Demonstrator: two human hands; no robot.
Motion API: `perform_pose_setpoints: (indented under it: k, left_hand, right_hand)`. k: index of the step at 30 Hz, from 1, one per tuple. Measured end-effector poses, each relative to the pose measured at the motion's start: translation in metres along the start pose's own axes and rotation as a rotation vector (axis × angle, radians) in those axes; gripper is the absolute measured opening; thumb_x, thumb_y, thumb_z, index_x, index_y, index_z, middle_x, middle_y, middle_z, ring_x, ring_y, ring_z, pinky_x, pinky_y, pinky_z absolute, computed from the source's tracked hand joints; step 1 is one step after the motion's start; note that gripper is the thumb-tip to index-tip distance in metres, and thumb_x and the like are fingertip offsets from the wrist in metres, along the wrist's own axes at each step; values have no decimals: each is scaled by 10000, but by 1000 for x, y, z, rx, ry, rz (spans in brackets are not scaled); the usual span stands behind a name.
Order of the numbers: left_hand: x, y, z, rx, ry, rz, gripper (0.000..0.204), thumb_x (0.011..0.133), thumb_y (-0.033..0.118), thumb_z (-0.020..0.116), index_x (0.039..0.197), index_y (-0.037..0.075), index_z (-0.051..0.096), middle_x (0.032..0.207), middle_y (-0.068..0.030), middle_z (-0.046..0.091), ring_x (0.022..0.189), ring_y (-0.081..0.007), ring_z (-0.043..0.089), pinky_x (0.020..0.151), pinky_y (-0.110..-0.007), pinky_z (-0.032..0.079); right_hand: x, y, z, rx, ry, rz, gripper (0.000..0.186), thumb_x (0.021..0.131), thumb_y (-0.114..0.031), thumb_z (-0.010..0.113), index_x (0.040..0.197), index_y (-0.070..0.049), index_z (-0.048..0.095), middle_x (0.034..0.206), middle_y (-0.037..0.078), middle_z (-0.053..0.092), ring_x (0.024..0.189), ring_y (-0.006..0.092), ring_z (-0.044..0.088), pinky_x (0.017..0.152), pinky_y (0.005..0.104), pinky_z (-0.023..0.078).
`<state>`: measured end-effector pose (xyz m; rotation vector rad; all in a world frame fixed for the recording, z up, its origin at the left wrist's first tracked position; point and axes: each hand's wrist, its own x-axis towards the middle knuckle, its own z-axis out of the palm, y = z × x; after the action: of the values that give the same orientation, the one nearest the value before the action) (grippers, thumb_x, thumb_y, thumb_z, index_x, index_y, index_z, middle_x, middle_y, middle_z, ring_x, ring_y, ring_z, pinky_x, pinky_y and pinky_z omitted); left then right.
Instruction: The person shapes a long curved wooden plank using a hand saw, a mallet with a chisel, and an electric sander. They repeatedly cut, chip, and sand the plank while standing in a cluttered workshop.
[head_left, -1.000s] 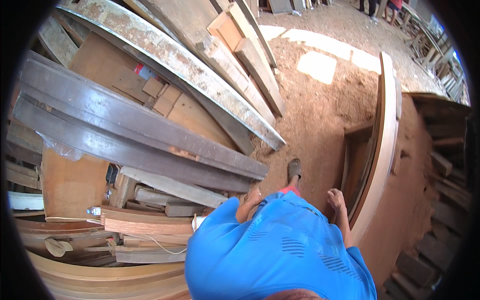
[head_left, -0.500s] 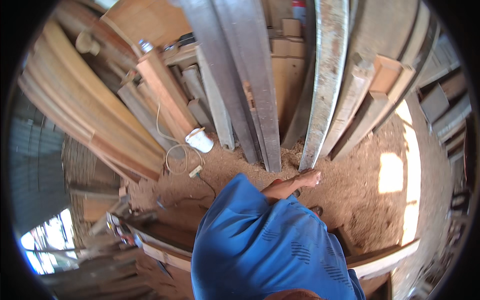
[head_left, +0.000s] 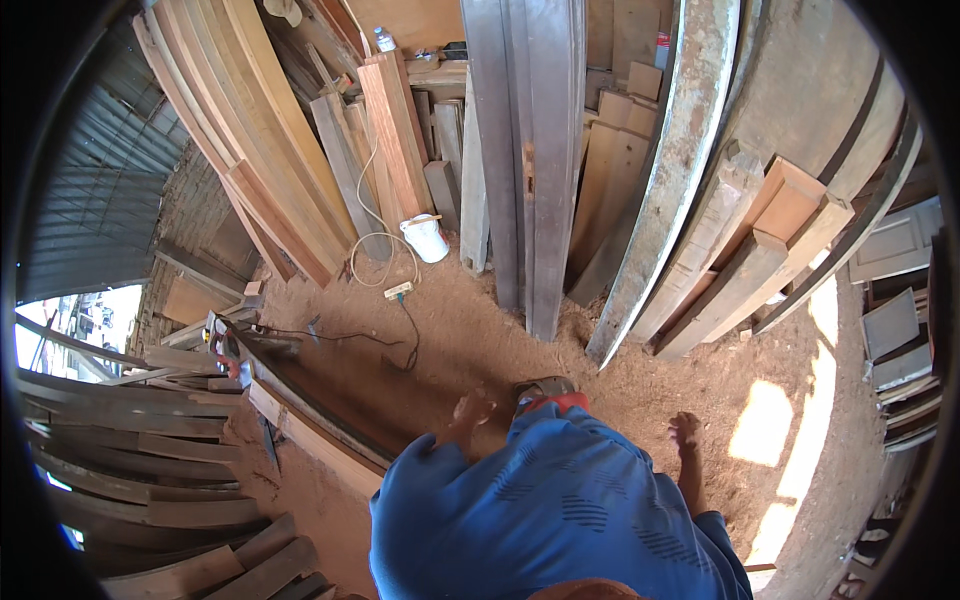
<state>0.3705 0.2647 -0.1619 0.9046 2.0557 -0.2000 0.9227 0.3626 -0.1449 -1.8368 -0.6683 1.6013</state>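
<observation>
My left hand (head_left: 470,408) hangs blurred in front of my blue shirt (head_left: 550,510), fingers apart and holding nothing, above the sandy floor (head_left: 470,330). It is nearest to a long curved wooden frame (head_left: 310,425) lying on the ground to my left. Lower on the right side, my right hand (head_left: 685,432) is also empty and touches nothing. My sandalled foot (head_left: 545,390) shows between the hands.
Planks (head_left: 395,130), grey door frames (head_left: 525,150) and curved beams (head_left: 670,170) lean against the wall ahead. A white bucket (head_left: 425,238) and a power strip with cable (head_left: 398,291) sit at their foot. Stacked timber (head_left: 130,470) fills the left, with a power tool (head_left: 225,342) on it.
The view has swung round: the leaning boards now stand upright ahead. My right hand has come off the wooden frame it touched and hangs free at my side.
</observation>
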Motion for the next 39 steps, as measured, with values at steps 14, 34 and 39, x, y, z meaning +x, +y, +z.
perform_pose_setpoints:
  k: [14,34,39]
  left_hand:
    - [18,168,60,363,-47,518,240,825,243,642,891,46,762,953,-233,716,956,-371,706,873,-461,545]
    - [49,597,223,859,-342,841,300,805,241,677,1023,37,704,910,-210,720,863,-347,719,759,-416,563]
    - [55,770,257,783,-257,907,298,812,261,702,1007,36,695,847,-186,717,765,-325,717,690,-398,560]
  right_hand:
    - [-7,272,-130,89,19,104,237,958,-235,521,740,-142,509,603,0,473,470,141,470,396,308,386]
    - [44,137,-361,-19,709,-256,264,891,-195,564,901,51,662,766,128,674,629,206,652,534,330,508]
    - [54,179,-390,534,813,195,152,803,-130,620,680,-52,578,622,75,602,533,232,607,452,414,454]
